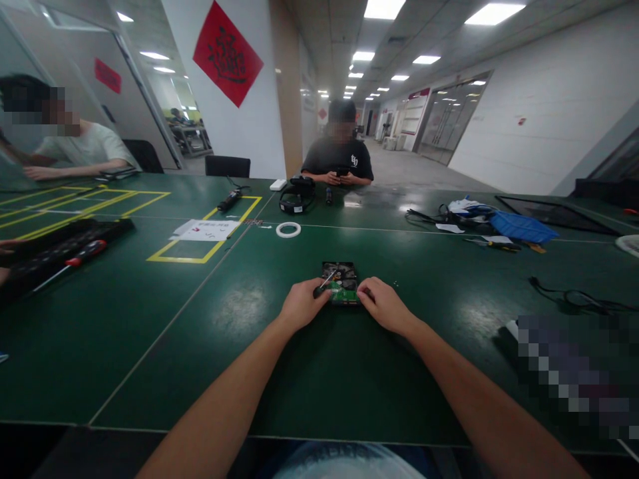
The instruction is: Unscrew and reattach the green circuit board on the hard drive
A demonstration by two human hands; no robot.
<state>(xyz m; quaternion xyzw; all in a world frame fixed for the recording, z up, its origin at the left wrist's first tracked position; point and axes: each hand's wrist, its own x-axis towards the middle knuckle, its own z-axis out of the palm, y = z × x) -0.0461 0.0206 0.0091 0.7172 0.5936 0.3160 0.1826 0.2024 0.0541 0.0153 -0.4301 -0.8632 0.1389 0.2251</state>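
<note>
A hard drive [340,274] lies flat on the green table [239,332], its green circuit board facing up at the near end. My left hand [301,305] is closed around a small screwdriver [323,286] whose tip points onto the drive. My right hand [384,305] grips the drive's near right corner with closed fingers. A few tiny screws [395,284] lie just right of the drive.
A white tape ring [288,229], a black headset [296,197], a paper sheet [204,230] in a yellow square and a red-handled screwdriver [70,264] lie farther off. Blue bag [522,226] and cables [574,296] sit right. One person sits opposite, another at far left.
</note>
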